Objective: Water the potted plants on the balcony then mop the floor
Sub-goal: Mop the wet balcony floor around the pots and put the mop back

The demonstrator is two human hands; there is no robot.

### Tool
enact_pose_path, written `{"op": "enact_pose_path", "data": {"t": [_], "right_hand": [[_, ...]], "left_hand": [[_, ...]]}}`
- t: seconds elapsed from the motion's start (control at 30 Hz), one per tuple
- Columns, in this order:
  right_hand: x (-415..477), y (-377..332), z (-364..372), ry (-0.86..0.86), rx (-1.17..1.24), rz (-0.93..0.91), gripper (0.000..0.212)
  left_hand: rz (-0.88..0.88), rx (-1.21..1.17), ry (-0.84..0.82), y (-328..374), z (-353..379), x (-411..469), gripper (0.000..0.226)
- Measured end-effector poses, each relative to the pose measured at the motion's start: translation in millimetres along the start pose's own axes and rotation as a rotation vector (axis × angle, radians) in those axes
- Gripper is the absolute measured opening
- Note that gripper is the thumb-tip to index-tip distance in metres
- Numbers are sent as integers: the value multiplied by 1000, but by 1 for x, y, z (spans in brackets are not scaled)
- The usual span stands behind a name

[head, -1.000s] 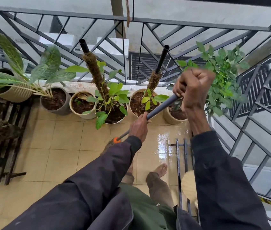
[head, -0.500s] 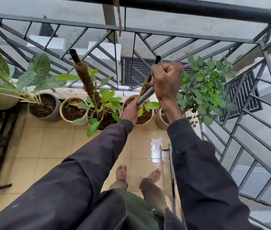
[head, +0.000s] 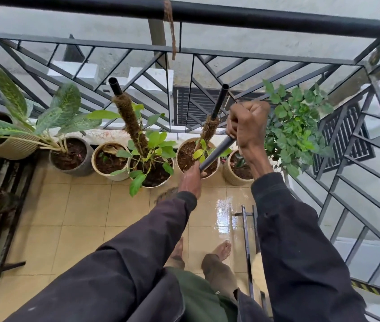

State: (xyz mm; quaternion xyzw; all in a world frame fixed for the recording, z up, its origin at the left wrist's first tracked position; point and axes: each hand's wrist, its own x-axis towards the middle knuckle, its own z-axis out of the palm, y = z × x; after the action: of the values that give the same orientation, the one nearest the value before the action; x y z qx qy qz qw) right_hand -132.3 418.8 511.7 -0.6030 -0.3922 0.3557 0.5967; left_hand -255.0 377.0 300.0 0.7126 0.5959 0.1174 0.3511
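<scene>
The mop handle [head: 217, 154] slanted, its long axis running from upper right down to lower left, toward the tiled floor [head: 86, 217] just near of the potted plants [head: 151, 159]. The right grip [head: 247, 126] was fisted round its top end. The left grip [head: 190, 180] clasped it lower down and hid the lower shaft. Only a frayed edge of the mop head [head: 165, 195] showed.

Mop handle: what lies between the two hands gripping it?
Only bare grey mop handle runs between the left hand and right hand; behind it sits a soil-filled pot. Head view.
</scene>
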Motion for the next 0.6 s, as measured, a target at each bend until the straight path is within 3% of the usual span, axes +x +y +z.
{"op": "enact_pose_path", "data": {"t": [0.27,0.6], "right_hand": [[-48,24,-19,0,117,98,35],[-13,-51,-12,27,151,-207,35]], "left_hand": [[-18,138,-103,-39,20,-60,25],[189,44,96,31,-25,10,27]]}}
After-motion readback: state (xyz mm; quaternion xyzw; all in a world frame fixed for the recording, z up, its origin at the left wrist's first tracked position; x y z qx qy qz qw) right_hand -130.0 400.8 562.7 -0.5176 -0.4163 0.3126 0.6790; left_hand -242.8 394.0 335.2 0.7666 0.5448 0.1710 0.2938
